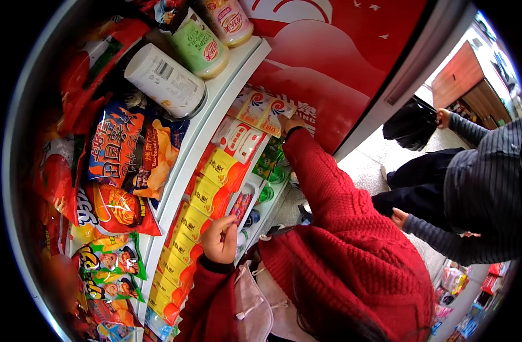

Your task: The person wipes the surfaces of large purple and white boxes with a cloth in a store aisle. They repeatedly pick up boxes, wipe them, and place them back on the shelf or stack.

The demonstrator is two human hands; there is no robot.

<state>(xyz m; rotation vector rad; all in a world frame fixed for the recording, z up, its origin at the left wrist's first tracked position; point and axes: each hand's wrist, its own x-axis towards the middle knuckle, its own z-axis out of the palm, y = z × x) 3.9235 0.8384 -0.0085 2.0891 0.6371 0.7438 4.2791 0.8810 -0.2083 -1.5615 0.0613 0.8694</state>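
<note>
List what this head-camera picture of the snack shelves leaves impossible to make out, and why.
- Left hand: the fingers curl toward the yellow packets, so whether they hold one is hidden.
- Right hand: mostly behind its red sleeve.
- Lowest snack bags: cut off by the dark fisheye rim.

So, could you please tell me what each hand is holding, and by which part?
The left hand pinches the edge of a yellow-and-red packet on the shelf. The right hand touches a white packet at its corner; a firm hold cannot be told.
</note>
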